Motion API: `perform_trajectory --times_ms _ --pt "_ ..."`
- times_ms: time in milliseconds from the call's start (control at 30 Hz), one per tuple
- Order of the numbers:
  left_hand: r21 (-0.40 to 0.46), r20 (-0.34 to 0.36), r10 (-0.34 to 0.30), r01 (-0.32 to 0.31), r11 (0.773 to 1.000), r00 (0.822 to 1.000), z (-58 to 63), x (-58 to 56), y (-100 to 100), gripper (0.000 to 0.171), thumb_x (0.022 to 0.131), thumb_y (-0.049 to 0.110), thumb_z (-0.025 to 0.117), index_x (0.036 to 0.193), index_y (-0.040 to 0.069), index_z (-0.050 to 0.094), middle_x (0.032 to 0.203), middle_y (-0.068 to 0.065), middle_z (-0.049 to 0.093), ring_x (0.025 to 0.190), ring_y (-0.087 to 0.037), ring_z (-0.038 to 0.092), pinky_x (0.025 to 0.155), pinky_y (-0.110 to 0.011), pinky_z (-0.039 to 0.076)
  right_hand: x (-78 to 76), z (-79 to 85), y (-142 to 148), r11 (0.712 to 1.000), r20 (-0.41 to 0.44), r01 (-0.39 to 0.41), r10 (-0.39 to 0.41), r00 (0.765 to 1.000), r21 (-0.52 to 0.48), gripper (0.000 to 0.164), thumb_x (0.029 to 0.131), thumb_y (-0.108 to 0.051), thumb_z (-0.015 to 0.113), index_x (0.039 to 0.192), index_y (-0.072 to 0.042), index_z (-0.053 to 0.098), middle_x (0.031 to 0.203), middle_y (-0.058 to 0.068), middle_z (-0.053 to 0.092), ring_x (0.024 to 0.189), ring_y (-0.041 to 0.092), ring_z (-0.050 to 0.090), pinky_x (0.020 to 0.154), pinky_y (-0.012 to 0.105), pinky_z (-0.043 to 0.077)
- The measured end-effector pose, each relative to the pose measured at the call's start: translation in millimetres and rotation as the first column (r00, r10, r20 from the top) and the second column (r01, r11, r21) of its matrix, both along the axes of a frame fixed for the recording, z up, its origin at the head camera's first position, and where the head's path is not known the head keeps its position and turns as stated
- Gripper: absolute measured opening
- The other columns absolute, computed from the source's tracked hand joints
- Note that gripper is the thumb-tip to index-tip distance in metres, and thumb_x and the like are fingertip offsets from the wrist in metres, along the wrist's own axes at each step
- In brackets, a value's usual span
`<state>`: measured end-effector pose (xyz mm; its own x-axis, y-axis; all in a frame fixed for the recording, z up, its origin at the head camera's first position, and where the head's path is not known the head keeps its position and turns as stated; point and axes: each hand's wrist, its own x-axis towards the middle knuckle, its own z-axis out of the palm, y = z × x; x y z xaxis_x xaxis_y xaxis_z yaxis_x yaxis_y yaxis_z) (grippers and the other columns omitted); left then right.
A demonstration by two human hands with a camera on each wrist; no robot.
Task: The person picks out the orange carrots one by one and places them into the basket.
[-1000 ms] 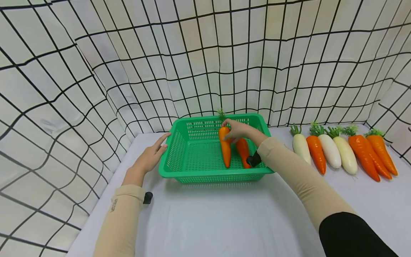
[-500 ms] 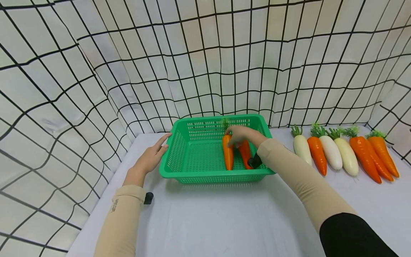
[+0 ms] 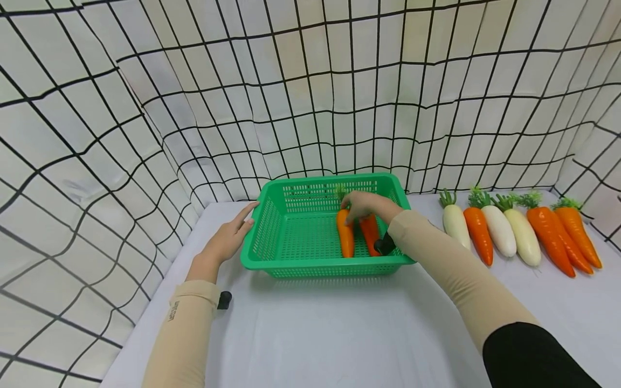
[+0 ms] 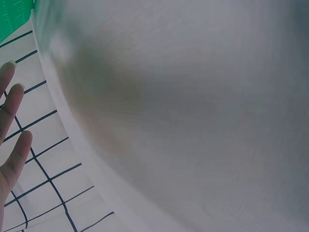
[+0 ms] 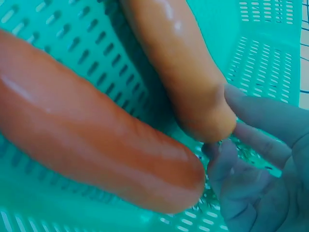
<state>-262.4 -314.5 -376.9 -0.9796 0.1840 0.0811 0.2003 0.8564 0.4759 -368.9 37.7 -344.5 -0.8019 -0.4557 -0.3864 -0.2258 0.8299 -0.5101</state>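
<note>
A green plastic basket (image 3: 327, 264) stands on the white-covered table, with two orange carrots lying inside its right half. My right hand (image 3: 361, 205) reaches in over the right rim and pinches the leafy end of the left carrot (image 3: 345, 237). In the right wrist view the thumb (image 5: 260, 111) presses against that carrot's thick end, with the fingers curled by its tip. The other carrot (image 5: 96, 130) lies beside it, partly under the hand in the head view. My left hand (image 3: 225, 237) rests with extended fingers against the basket's left rim and grips nothing.
A row of several carrots and white radishes, among them a white radish (image 3: 456, 221) and an orange carrot (image 3: 550, 237), lies to the right of the basket. Black grid netting (image 3: 310, 113) over white sheeting rises behind the table and along both sides.
My right hand has lowered the left carrot, shifting it slightly right, onto the basket floor beside the other carrot. The left hand has stayed at the rim.
</note>
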Motion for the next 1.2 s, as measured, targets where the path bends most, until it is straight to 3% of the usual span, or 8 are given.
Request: perform_trajectory --times_ms 100,267,333,500,800,1000,1200 --pt "-0.005 0.002 0.002 -0.002 1.0 1.0 -0.3 0.1 0.3 0.061 0.112 0.051 0.024 0.165 0.023 0.02 0.142 -0.034 0.051 0.123 -0.054 0.056 0.092 -0.066 0.046 1.8 4.7 3.4 1.0 -0.007 -0.006 0.006 1.0 -0.027 0.054 0.098 -0.012 0.072 0.147 -0.004 0.053 0.131 0.018 0.058 0.065 0.013 0.055 0.064 0.025 0.047" --pt "-0.006 0.001 -0.001 0.001 1.0 1.0 0.0 -0.4 0.7 0.061 0.112 0.051 0.024 0.165 0.023 0.02 0.143 -0.034 0.05 0.124 -0.055 0.054 0.093 -0.067 0.045 2.8 15.2 13.6 0.994 -0.022 -0.029 0.026 0.999 -0.105 0.049 0.098 -0.006 0.068 0.145 -0.002 0.055 0.134 0.022 0.06 0.095 0.025 0.067 0.08 0.032 0.054" --pt "-0.005 0.004 0.0 0.0 1.0 1.0 -0.1 -0.4 0.5 0.061 0.112 0.052 0.024 0.165 0.023 0.019 0.145 -0.035 0.049 0.125 -0.055 0.053 0.094 -0.068 0.044 3.3 21.4 17.9 0.989 -0.035 -0.042 0.037 0.999 -0.141 0.048 0.099 -0.004 0.066 0.145 -0.001 0.054 0.134 0.023 0.062 0.097 0.03 0.068 0.078 0.033 0.054" --pt "-0.014 0.007 0.0 0.001 1.0 1.0 -1.2 -0.9 -0.7 0.061 0.111 0.052 0.023 0.166 0.025 0.018 0.144 -0.035 0.049 0.125 -0.056 0.053 0.094 -0.068 0.044 6.8 39.8 29.1 0.979 -0.07 -0.067 0.055 0.996 -0.194 0.046 0.102 -0.005 0.063 0.147 0.0 0.052 0.131 0.023 0.065 0.088 0.033 0.069 0.067 0.03 0.051" --pt "-0.009 0.002 -0.004 0.004 1.0 1.0 0.9 -0.4 -0.5 0.06 0.112 0.052 0.023 0.165 0.025 0.018 0.141 -0.036 0.052 0.122 -0.056 0.055 0.091 -0.066 0.046 21.0 64.4 53.1 0.967 -0.153 -0.085 0.049 0.987 -0.239 0.04 0.104 -0.012 0.062 0.144 -0.005 0.057 0.131 0.019 0.065 0.08 0.024 0.065 0.07 0.033 0.051" --pt "-0.006 0.003 0.002 -0.002 1.0 1.0 1.2 1.2 -0.2 0.059 0.112 0.05 0.024 0.165 0.026 0.018 0.141 -0.036 0.051 0.123 -0.056 0.054 0.091 -0.066 0.046 32.4 71.8 78.3 0.953 -0.242 -0.104 0.033 0.97 -0.284 0.042 0.104 -0.013 0.061 0.145 -0.006 0.056 0.123 0.019 0.067 0.083 0.029 0.067 0.074 0.044 0.054" --pt "0.002 0.003 -0.005 0.005 1.0 1.0 0.9 1.8 2.2 0.059 0.112 0.05 0.025 0.166 0.027 0.017 0.143 -0.036 0.05 0.125 -0.056 0.053 0.092 -0.066 0.045 46.4 72.2 110.7 0.954 -0.326 -0.066 -0.035 0.945 -0.293 0.039 0.105 -0.014 0.06 0.143 -0.004 0.056 0.113 0.021 0.068 0.078 0.032 0.066 0.066 0.038 0.049"
